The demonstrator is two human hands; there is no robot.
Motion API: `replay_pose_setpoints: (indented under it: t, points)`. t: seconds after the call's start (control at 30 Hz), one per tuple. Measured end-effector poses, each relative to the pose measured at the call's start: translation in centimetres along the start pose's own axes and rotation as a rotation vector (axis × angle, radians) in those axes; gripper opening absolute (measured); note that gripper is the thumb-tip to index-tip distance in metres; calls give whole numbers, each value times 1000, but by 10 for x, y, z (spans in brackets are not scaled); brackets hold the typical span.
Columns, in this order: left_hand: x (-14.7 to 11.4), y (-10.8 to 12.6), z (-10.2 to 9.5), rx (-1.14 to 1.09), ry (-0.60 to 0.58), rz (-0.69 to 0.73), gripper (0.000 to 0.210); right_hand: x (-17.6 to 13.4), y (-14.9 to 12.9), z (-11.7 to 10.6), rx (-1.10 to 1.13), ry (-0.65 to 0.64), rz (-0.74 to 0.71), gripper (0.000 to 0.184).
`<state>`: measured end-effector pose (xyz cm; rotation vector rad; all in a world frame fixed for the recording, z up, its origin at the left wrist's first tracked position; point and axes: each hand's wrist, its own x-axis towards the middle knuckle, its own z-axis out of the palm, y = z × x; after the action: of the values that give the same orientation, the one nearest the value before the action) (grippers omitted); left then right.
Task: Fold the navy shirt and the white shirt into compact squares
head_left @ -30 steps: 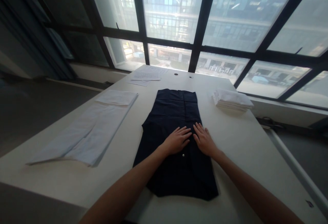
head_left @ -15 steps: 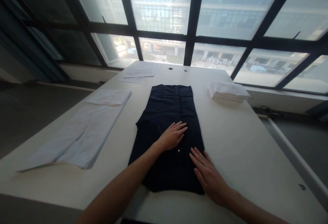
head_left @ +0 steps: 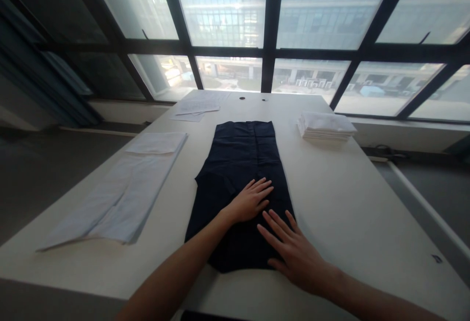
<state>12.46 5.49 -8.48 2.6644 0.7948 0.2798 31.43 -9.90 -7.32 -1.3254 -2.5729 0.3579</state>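
A dark navy folded garment [head_left: 240, 149], which looks like a pair of trousers, lies flat and lengthwise on the white table [head_left: 338, 198]. My left hand [head_left: 249, 201] rests flat on its middle, fingers stretched toward the right edge. Lower down, my right hand [head_left: 290, 247] lies over the garment's near right part with its fingers spread. Neither hand grips the cloth. The near right corner of the garment is hidden under my right hand and wrist.
White folded garments [head_left: 143, 174] lie along the table's left side. A stack of folded white cloth [head_left: 325, 126] sits at the far right edge. Loose paper sheets [head_left: 198, 105] lie at the far left. Large windows [head_left: 227, 12] rise beyond the table.
My right hand has shifted left over the garment and its fingers have spread. My left hand has slid slightly right and nearer to me. The view has tilted a little.
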Motion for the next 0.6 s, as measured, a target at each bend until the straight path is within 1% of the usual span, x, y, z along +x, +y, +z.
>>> replay_pose_setpoints:
  t: [0.1,0.2,0.27,0.33,0.4,0.43,0.5,0.6]
  points:
    - [-1,2,-5,-22,-23,-18,50,1,1,5,-11,33,49,90]
    - [-4,14,-9,-48,-89,-39,50,0,4,5,47,63,39,87]
    - [-6,22,-7,-33,-108,-49,52,3,9,3,99,102,48,82]
    - [-8,27,-1,21,-89,-56,56,12,21,0,116,158,107,74]
    - [-10,29,8,89,-64,-47,61,30,42,0,86,190,179,67]
    - [-11,28,12,117,-57,-36,62,42,56,0,63,183,202,64]
    - [-12,26,18,152,-49,-17,64,70,87,1,25,122,215,59]
    - [-13,23,23,165,-29,-13,63,116,132,0,-21,42,196,59]
